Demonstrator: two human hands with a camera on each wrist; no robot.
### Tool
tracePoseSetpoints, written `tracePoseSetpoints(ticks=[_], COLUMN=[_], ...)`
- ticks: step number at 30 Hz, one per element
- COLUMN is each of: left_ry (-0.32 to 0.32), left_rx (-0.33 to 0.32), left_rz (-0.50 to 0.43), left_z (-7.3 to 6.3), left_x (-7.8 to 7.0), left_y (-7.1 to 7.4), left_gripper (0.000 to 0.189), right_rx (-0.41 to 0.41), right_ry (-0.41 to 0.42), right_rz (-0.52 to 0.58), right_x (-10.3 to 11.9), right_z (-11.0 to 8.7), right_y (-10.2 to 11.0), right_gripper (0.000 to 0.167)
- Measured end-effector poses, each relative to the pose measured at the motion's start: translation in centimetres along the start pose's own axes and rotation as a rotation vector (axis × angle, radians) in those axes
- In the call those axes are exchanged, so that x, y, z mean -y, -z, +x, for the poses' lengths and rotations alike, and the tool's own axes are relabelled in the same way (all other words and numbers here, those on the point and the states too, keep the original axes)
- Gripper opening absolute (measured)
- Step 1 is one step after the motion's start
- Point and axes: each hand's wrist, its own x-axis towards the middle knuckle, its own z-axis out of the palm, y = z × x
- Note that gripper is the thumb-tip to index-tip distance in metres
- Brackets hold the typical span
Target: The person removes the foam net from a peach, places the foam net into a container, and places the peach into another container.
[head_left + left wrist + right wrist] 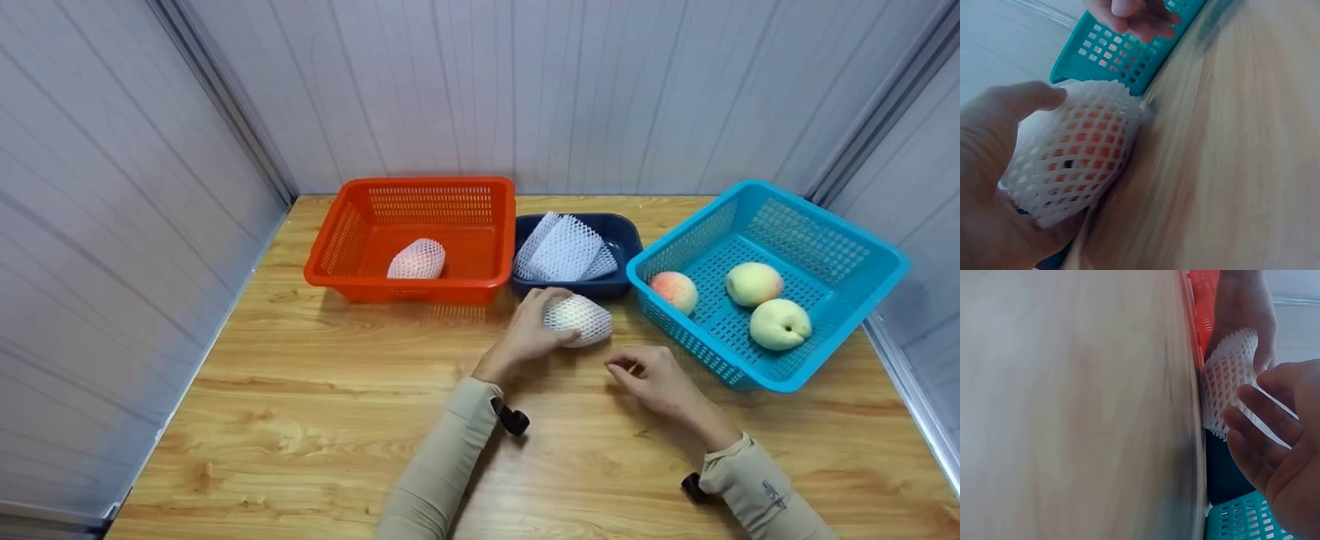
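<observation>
In the head view my left hand [529, 330] grips a peach in a white foam net [585, 321], in front of the navy tray. The left wrist view shows the thumb over the top of the netted peach [1084, 149] and fingers beneath it, with pinkish skin showing through the mesh. My right hand [656, 379] is just right of that peach, apart from it, and holds nothing. Its fingers [1261, 419] are loosely bent in the right wrist view. Another netted peach [417, 259] lies in the orange basket [409, 293].
Behind my left hand, a navy tray [628, 251] holds several white foam nets [566, 247]. A blue basket [832, 334] on the right contains a reddish peach [673, 292] and two paler peaches [780, 325]. Pale panel walls [480, 90] enclose the wooden table [300, 420].
</observation>
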Motion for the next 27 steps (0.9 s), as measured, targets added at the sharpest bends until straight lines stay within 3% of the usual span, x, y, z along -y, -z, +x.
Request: tracePoseSetpoints(ticks=[3,8,17,20,24,27], left_ry=[0.016,-0.009,-0.045,-0.057,-0.077,-0.112], left_rx=[0.03,0.053,0.023,0.037,0.099,0.152], left_rz=[0.027,0.056,-0.011,-0.098,-0.361,-0.478], left_z=[0.0,0.0,-0.2,-0.7,-1.4,-2.1], left_x=[-0.1,0.2,0.7,0.7,0.2,-0.4], left_y=[0.2,0.2,0.0,0.2,0.7,1.4], left_gripper=[0.062,0.068,0.068,0.068,0.067,0.067], right_rx=[0.006,0.007,-0.048,-0.114,-0.231,-0.285], right_ry=[-0.014,-0.029,-0.041,-0.071,-0.112,-0.15], right_rz=[-0.003,-0.005,-0.009,-0.015,-0.012,0.023], right_x=[0.1,0.1,0.0,0.4,1.5,2.7], right_z=[0.1,0.1,0.1,0.0,0.0,-0.1], right_y=[0.1,0.2,0.3,0.5,1.2,1.7], right_gripper=[0.007,0.006,0.005,0.006,0.008,0.007])
